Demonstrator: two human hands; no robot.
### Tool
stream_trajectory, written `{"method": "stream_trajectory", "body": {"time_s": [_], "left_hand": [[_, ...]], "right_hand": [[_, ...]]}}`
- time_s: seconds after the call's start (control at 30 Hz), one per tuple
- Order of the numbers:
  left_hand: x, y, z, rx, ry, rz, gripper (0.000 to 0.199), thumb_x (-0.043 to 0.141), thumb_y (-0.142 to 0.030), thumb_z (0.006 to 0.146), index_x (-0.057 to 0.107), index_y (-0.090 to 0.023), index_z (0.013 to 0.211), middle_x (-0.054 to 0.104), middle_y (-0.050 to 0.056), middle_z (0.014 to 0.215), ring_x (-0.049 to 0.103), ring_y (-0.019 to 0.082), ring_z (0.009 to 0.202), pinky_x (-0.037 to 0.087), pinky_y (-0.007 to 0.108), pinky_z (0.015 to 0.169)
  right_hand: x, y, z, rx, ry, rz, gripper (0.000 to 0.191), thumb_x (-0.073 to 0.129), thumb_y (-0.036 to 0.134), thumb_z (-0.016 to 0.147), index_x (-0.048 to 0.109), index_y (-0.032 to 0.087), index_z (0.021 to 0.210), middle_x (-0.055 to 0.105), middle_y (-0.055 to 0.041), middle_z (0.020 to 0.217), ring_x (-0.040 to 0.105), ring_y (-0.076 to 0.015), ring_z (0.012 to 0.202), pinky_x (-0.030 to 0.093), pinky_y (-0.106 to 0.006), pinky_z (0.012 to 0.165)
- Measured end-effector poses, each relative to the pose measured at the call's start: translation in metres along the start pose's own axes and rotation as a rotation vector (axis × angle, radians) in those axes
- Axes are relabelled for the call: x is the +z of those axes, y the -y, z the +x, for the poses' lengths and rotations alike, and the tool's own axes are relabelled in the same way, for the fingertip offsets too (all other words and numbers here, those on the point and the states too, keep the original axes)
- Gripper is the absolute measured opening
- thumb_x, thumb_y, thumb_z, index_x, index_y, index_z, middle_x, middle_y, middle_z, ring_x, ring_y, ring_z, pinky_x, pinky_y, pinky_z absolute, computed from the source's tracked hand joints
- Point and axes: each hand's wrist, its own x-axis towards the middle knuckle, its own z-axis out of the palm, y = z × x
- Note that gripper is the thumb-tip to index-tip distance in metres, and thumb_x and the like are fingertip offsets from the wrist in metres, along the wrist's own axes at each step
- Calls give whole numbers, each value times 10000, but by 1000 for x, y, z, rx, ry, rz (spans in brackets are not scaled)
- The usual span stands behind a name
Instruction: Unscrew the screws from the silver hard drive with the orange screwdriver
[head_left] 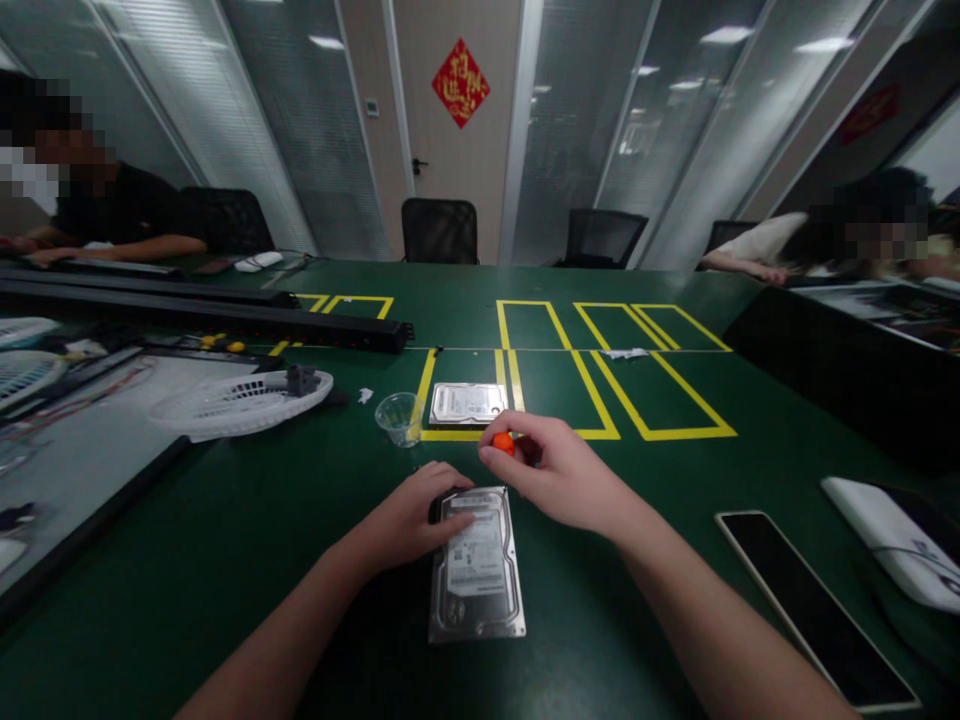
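Observation:
A silver hard drive (480,590) with a white label lies on the green table in front of me. My left hand (420,515) grips its far left part, the thumb across the label and the fingers along the edge. Just above the drive's far right corner, my right hand (551,465) is closed around an orange-ended tool (503,443); the rest of the tool is hidden by the fingers. Farther back, a second hard drive (466,402) rests inside a yellow taped outline. Beside it on the left stands a clear plastic cup (400,418).
At right lie a phone (814,605) and a white power bank (896,540) with a cable. On the left are a white racket-shaped frame (244,403), a grey panel (90,470) and long black bars (225,310). Two people sit at the far sides.

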Motion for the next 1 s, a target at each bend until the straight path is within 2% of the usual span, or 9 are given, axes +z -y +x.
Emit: {"method": "stream_trajectory", "body": {"time_s": [0.27, 0.37, 0.47, 0.53, 0.67, 0.8, 0.9, 1.0], "left_hand": [[0, -1, 1, -3, 0, 5, 281, 720, -308, 1004, 699, -238, 1276, 697, 85, 1239, 653, 274, 1152, 549, 421, 998], [0, -2, 1, -5, -2, 8, 278, 716, -321, 1006, 701, -237, 1270, 701, 86, 1227, 654, 277, 1139, 550, 423, 985], [0, -3, 1, -2, -4, 2, 264, 713, -324, 1005, 705, -231, 1252, 703, 89, 1219, 651, 280, 1137, 546, 429, 989], [-1, -3, 1, -3, -2, -5, 265, 714, -322, 1003, 705, -229, 1251, 703, 88, 1218, 651, 279, 1138, 544, 432, 994], [0, -2, 1, -15, 5, -15, 267, 709, -313, 1006, 703, -236, 1262, 701, 83, 1229, 651, 273, 1139, 544, 426, 997], [0, -1, 1, 10, -7, -7, 251, 708, -318, 1011, 704, -236, 1249, 701, 84, 1219, 645, 274, 1136, 538, 425, 996], [0, -1, 1, 17, -5, -2, 250, 711, -316, 1009, 703, -239, 1247, 703, 78, 1206, 646, 272, 1127, 536, 421, 987], [-1, -3, 1, 5, 1, 0, 250, 711, -307, 1004, 705, -238, 1245, 701, 74, 1205, 651, 271, 1121, 538, 418, 981]], "right_hand": [[-2, -4, 1, -33, -82, -49, 104, 690, 252, 953, 752, 184, 906, 645, 1, 768, 513, -138, 654, 395, -288, 614], [-2, -4, 1, -34, -99, -52, 87, 676, 226, 952, 754, 188, 951, 654, 6, 774, 524, -135, 648, 400, -282, 615], [-3, -4, 1, -59, -107, -61, 116, 655, 215, 977, 761, 202, 1024, 702, -4, 861, 558, -135, 683, 412, -278, 635], [-5, -4, 1, -74, -95, -62, 122, 652, 245, 1007, 765, 210, 1036, 721, -10, 898, 570, -139, 705, 415, -281, 645], [-7, -5, 1, -34, -41, -54, 185, 677, 365, 1032, 767, 207, 996, 706, -11, 828, 556, -149, 685, 393, -288, 622], [-8, -3, 1, 5, -36, -18, 311, 545, 439, 1101, 738, 209, 1021, 693, -18, 845, 583, -151, 688, 415, -282, 622], [-9, -2, 1, 27, -38, 19, 323, 462, 381, 1126, 726, 209, 1056, 694, -18, 878, 604, -137, 667, 438, -274, 622], [-10, 0, 1, 36, -48, 3, 298, 468, 339, 1114, 727, 203, 1059, 695, -18, 865, 603, -133, 646, 432, -272, 607]]}}
